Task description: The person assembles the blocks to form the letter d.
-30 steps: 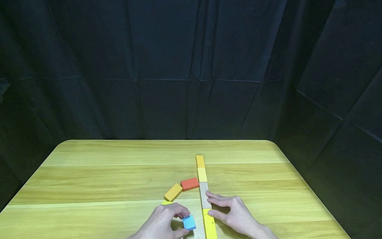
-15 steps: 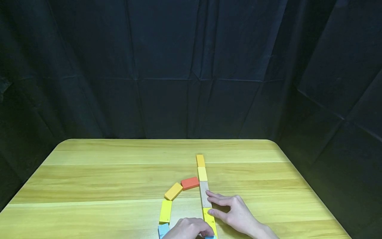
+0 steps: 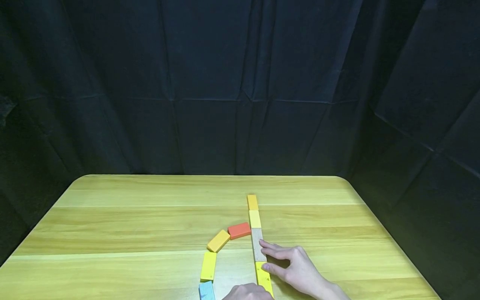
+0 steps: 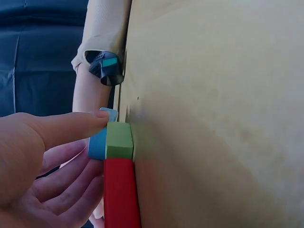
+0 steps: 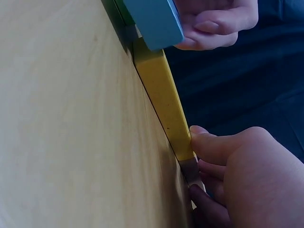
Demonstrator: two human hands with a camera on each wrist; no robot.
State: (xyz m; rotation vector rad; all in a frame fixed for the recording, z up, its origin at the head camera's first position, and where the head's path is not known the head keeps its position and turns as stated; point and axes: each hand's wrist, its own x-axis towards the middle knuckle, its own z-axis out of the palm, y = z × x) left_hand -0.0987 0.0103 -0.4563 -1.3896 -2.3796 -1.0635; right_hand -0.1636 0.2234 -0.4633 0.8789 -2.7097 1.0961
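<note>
In the right wrist view a blue block (image 5: 154,21) is held by my left hand (image 4: 52,156) beside the near end of a long yellow block (image 5: 164,99). Seen from the left wrist, this blue block (image 4: 97,145) sits between thumb and fingers, against a green block (image 4: 118,142) with a red block (image 4: 121,190) behind it. Only the knuckles of my left hand (image 3: 248,292) show in the head view, at the bottom edge. My right hand (image 3: 296,266) lies along the row's right side, its thumb touching the yellow block and its fingertips touching a grey block (image 3: 258,243).
Pale yellow (image 3: 254,218) and orange (image 3: 253,202) blocks continue the straight row away from me. Leftward curve a red block (image 3: 239,230), an orange block (image 3: 218,241), a yellow block (image 3: 208,266) and a light blue block (image 3: 206,290) on the wooden table (image 3: 131,233).
My left hand has carried the blue block toward me and to the right, down to the near end of the row. The right hand stays in place.
</note>
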